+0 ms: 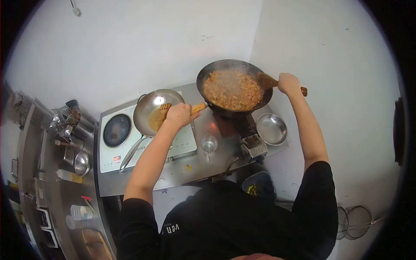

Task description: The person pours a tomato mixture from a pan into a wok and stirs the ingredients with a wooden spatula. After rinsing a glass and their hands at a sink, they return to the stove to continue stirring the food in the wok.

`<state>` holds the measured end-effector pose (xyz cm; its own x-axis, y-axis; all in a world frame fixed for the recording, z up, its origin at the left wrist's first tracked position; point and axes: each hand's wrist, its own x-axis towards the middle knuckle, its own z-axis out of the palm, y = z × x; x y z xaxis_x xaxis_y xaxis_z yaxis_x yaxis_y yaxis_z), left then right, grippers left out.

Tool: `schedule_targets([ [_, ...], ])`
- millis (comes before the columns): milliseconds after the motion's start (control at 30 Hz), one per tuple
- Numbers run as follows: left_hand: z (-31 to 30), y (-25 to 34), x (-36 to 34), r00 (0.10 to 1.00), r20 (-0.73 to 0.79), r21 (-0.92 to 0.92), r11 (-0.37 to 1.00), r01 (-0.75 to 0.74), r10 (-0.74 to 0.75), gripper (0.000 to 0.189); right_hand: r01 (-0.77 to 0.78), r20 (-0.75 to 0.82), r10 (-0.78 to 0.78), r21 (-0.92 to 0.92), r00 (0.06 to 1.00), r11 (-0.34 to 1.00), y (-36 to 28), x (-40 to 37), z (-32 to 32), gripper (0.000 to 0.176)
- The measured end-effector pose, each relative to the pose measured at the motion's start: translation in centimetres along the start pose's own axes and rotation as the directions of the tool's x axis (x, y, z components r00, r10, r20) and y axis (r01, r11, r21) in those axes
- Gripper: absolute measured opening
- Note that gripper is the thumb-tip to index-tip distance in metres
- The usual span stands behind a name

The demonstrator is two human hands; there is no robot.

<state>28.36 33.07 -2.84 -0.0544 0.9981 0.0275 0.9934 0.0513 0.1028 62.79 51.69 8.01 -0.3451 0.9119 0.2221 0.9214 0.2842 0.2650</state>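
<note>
My left hand [179,115] is closed round the wooden handle [199,107] of a dark wok [204,74]. Steaming, chunky orange-red food [232,89] fills much of that wok. On the right, my right hand [289,83] grips a wooden spatula [267,81], whose blade rests at the wok's right inner edge and whose handle end sticks out beyond my fist. Beneath my left wrist sits a steel wok [146,105] with a little yellowish liquid and a slotted wooden turner [164,109], partly hidden by my hand.
A white cooktop [182,145] bears the steel wok and a round black pan [117,130]. Near the front are a clear measuring cup [209,145], a steel bowl [271,129] and a metal burner box [254,146]. Bottles and utensils line the left counter [60,190]; strainers [359,222] hang lower right.
</note>
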Motion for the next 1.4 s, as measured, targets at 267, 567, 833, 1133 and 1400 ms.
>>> schedule_targets([
  [267, 0.0, 0.5, -0.3, 0.996, -0.079, 0.037, 0.999, 0.036, -0.033, 0.063, -0.090, 0.248, -0.004, 0.366, 0.969, 0.926, -1.8, 12.6, 11.4, 0.029],
  [567, 0.5, 1.0, -0.1, 0.993, -0.111, 0.087, 0.995, 0.055, -0.045, 0.058, 0.576, 0.000, -0.616, 0.355, 0.788, 0.737, -8.6, 14.5, 7.6, 0.019],
  [833, 0.6, 1.3, -0.4, 0.992, -0.122, 0.033, 0.999, 0.019, -0.015, 0.056, 0.695, 0.005, -0.700, -0.123, 0.714, 0.708, -4.6, 2.9, -3.7, 0.013],
  [1133, -0.5, 1.9, -1.0, 0.998, -0.048, -0.037, 0.998, -0.041, 0.039, 0.056, 0.413, 0.031, -0.412, -0.108, 0.911, 0.904, -10.2, -3.2, 1.3, 0.013],
  [1400, -0.8, 0.0, 0.1, 0.999, -0.009, -0.039, 0.998, -0.052, 0.052, 0.058, 0.341, -0.125, -0.364, -0.175, 0.923, 0.924, -8.1, 4.3, 4.4, 0.013],
])
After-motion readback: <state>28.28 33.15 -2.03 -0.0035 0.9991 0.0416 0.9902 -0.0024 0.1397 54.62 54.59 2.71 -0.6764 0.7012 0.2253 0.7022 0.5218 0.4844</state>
